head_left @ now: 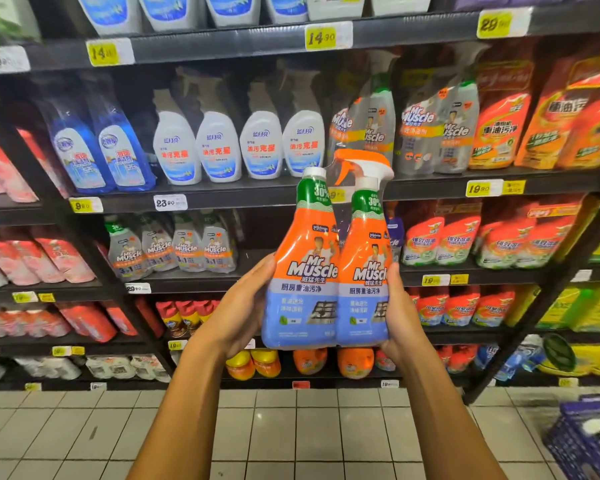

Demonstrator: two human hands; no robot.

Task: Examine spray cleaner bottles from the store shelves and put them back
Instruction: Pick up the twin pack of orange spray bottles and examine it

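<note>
Twin-pack of Mr Muscle bottles (pixel 326 268) held upright between both hands, in front of the store shelves (pixel 222 199), label facing the camera. Left hand (pixel 243 306) cupped around the pack's lower left side, thumb up along the orange label edge, fingers hidden behind. Right hand (pixel 400 310) wrapped around the lower right side the same way, thumb lying along the edge, fingers out of sight at the back. Both grasps closed on the pack, arms reaching up from the bottom of the view.

Above the grip: two green necks, the left bottle closed by a white cap (pixel 314 173), the right one topped by an orange and white trigger sprayer (pixel 364 164); clear wrap stretched between the two.

Behind the grip, level with the sprayer: a row of white spray bottles (pixel 238 147) to the left and grey Mr Muscle packs (pixel 433 129) to the right, yellow price tags (pixel 321 37) along the shelf edges. Below the grip: round orange containers (pixel 355 362) on the lowest shelf, then pale tiled floor (pixel 291 434). Well off to the lower right of the right forearm: a blue shopping basket (pixel 589 434) standing on the tiles.
</note>
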